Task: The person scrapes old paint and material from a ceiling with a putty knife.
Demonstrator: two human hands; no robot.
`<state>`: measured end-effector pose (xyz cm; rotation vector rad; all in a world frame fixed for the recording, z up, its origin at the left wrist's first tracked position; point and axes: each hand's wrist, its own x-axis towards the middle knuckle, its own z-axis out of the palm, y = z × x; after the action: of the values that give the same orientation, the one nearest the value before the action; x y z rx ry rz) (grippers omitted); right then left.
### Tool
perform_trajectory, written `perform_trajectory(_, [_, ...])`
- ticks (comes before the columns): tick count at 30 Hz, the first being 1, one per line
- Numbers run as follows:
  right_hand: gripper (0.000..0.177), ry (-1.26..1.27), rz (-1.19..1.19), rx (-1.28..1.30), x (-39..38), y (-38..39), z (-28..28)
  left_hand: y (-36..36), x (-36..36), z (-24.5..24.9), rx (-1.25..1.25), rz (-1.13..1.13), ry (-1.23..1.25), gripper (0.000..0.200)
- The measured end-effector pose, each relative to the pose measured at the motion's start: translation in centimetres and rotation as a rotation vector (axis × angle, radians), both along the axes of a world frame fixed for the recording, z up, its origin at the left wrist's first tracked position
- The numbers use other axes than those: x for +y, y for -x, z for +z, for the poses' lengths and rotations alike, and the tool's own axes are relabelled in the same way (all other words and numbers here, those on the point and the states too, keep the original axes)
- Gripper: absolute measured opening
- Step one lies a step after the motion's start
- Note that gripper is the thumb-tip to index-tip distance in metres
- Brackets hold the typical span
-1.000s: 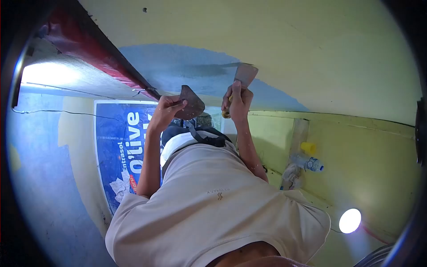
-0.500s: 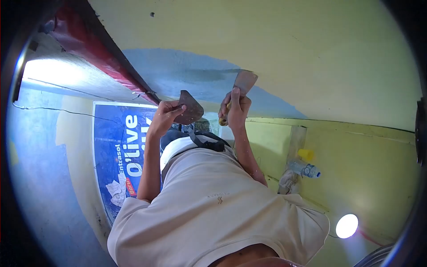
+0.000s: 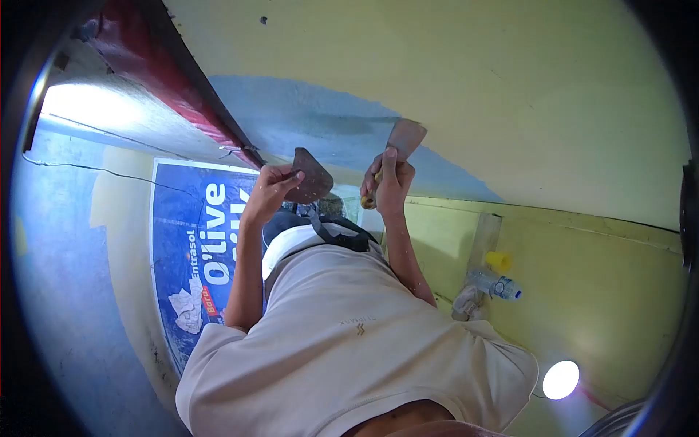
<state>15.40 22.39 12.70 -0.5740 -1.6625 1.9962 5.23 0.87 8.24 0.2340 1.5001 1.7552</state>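
My right hand (image 3: 393, 182) is closed round the yellowish handle of a putty knife (image 3: 406, 138), thumb pressed along the base of its blade. The broad blade lies over the wall at the border between a blue-grey patch (image 3: 313, 109) and the yellow paint. At left, my left hand (image 3: 271, 191) pinches a flat, dark scraper plate (image 3: 312, 177) with rounded corners and pale specks on it. The plate is tilted in front of my waist, a short way from my right hand.
The yellow wall (image 3: 510, 87) spans the top, with a red covered strip (image 3: 175, 87) at left. A blue poster (image 3: 175, 240) hangs beyond my left arm. On the right are a plastic bottle (image 3: 495, 284), a yellow cup (image 3: 499, 261) and a bright lamp (image 3: 561, 380).
The view has shifted slightly. My right hand and the putty knife sit a little further right and lower; my left hand with the plate stays nearly where it was.
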Motion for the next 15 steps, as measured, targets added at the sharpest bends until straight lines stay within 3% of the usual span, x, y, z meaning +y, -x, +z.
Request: perform_trajectory(15, [0.050, 0.108, -0.050, 0.008, -1.1, 0.0, 0.5, -0.4, 0.1, 0.3, -0.066, -0.008, -0.049, 0.024])
